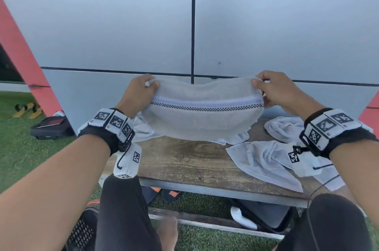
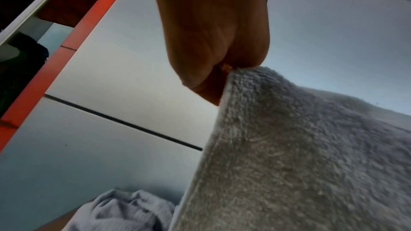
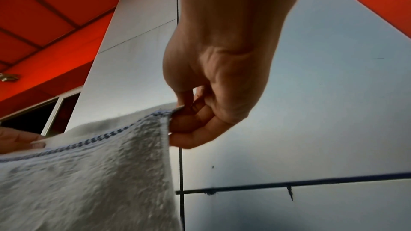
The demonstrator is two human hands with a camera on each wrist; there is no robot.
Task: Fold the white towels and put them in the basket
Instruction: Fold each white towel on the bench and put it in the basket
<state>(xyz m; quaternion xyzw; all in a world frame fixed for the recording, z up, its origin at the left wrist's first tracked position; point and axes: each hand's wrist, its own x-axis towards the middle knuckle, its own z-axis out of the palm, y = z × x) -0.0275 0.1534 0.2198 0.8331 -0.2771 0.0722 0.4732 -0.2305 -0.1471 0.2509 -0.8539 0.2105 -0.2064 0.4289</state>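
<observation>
Behind everything, stood a grey panelled wall (image 1: 266,24), with a red slanted beam (image 1: 24,61) at its left. Below, lay a wooden table (image 1: 184,160), carrying loose white towels: one crumpled heap (image 1: 284,127) near the far right corner, one spread flat (image 1: 264,162) toward the near right edge, another bunched (image 1: 141,129) by the far left edge. Probably left unfolded there, waiting their turn.

Above the middle of the table, hung the held towel (image 1: 202,116), doubled over so its checked stripe ran side to side, sagging in the centre, clear of the wood. Raised so, most likely, to let the layers drop even and the corners be matched before the next fold.

At the towel's upper left corner, pinched the left hand (image 1: 137,94), thumb and fingers closed on the cloth. At the upper right corner, gripped the right hand (image 1: 274,90), thumb on the near face, curled fingers (image 3: 195,129) just beyond the hemmed side edge.

No basket to be seen in any view.
</observation>
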